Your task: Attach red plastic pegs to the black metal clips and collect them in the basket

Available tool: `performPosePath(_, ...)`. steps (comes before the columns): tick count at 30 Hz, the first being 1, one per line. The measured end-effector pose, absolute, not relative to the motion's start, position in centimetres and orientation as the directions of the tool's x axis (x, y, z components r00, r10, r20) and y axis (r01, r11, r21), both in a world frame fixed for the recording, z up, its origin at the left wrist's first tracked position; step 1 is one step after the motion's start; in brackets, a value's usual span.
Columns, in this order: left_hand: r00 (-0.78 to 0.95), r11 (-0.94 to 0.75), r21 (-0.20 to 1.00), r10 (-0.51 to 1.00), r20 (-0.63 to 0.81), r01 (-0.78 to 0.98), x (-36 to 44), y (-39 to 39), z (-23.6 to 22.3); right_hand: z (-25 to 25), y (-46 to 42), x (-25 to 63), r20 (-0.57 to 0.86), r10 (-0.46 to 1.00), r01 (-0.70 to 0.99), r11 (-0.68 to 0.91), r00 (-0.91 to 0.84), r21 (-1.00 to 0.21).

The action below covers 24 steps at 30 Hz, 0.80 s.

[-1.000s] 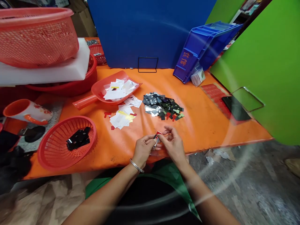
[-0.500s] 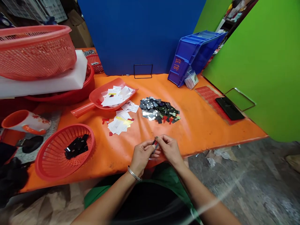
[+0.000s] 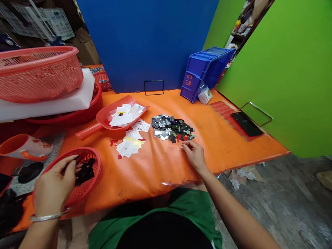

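My left hand (image 3: 55, 183) is over the red basket (image 3: 100, 169) at the left, thumb and finger closed on a small flat black piece (image 3: 77, 157). Other black pieces (image 3: 86, 173) lie in the basket below it. My right hand (image 3: 195, 155) is at the near right edge of a pile of small flat metal pieces (image 3: 171, 126), some dark and some shiny. Its thumb and index fingertips are pinched together beside small red pieces (image 3: 178, 138). Whether anything is between them is too small to tell.
A red scoop (image 3: 88, 131) holds papers and clear bags. Loose white slips (image 3: 128, 147) lie in front of it. A mug (image 3: 33, 147) and stacked baskets (image 3: 41, 77) stand left. At the right are a blue bin (image 3: 192, 71) and a black phone (image 3: 247, 123).
My hands were together over the table's front edge, fingering a small piece with red on it. My left hand has moved left to the basket, my right hand forward to the pile.
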<state>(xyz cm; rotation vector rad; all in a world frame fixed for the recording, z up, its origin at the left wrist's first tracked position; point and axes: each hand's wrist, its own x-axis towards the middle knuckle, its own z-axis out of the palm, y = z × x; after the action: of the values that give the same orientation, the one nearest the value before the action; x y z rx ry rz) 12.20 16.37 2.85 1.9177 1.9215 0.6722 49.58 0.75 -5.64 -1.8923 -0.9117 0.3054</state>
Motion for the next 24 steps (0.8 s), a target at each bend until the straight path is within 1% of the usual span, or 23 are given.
performPosePath(2, -0.062, 0.027, 0.326, 0.993, 0.096, 0.945, 10.9, 17.0, 3.0, -5.9, 1.2, 50.7, 0.232, 0.697, 0.538, -0.257, 0.679, -0.803)
performPosePath(3, -0.051, 0.015, 0.259, 0.990, 0.135, 0.966, 10.7, 17.1, 2.9, -6.1, 1.4, 51.1, 0.257, 0.692, 0.569, -0.265, 0.674, -0.778)
performPosePath(4, -0.024, -0.025, 0.245, 0.981, 0.193, 0.969, 10.8, 17.1, 2.8, -6.2, 1.6, 51.6, 0.277, 0.688, 0.594, -0.276, 0.671, -0.755)
performPosePath(6, 0.042, -0.144, 0.278, 0.938, 0.344, 0.950, 11.8, 16.8, 2.4, -6.6, 2.0, 52.4, 0.294, 0.679, 0.627, -0.313, 0.673, -0.713)
performPosePath(8, 0.141, -0.299, 0.331, 0.894, 0.426, 0.895, 13.8, 16.1, 1.7, -6.9, 2.2, 53.0, 0.290, 0.674, 0.646, -0.362, 0.679, -0.673)
performPosePath(11, 0.374, -0.540, 0.437, 0.831, 0.411, 0.720, 18.5, 14.4, 0.3, -7.4, 2.6, 53.4, 0.268, 0.670, 0.659, -0.436, 0.692, -0.613)
performPosePath(13, 0.527, -0.628, 0.509, 0.776, 0.348, 0.589, 22.3, 12.8, -0.9, -7.5, 2.8, 53.4, 0.249, 0.659, 0.655, -0.485, 0.709, -0.579)
performPosePath(15, 0.655, -0.692, 0.554, 0.688, 0.313, 0.462, 26.3, 11.3, -2.2, -7.4, 3.0, 53.2, 0.222, 0.650, 0.641, -0.526, 0.727, -0.558)
performPosePath(17, 0.763, -0.743, 0.555, 0.587, 0.272, 0.374, 30.2, 10.3, -3.3, -7.2, 3.2, 53.0, 0.193, 0.644, 0.626, -0.556, 0.741, -0.548)
performPosePath(20, 0.853, -0.808, 0.498, 0.470, 0.226, 0.314, 35.3, 9.8, -4.4, -6.7, 3.5, 53.1, 0.151, 0.650, 0.613, -0.576, 0.744, -0.541)
performPosePath(22, 0.880, -0.844, 0.441, 0.427, 0.206, 0.306, 37.9, 10.1, -4.8, -6.4, 3.6, 53.3, 0.116, 0.665, 0.608, -0.580, 0.738, -0.542)
performPosePath(24, 0.889, -0.865, 0.384, 0.416, 0.190, 0.323, 39.8, 10.5, -5.0, -6.3, 3.6, 53.5, 0.094, 0.677, 0.611, -0.584, 0.730, -0.534)
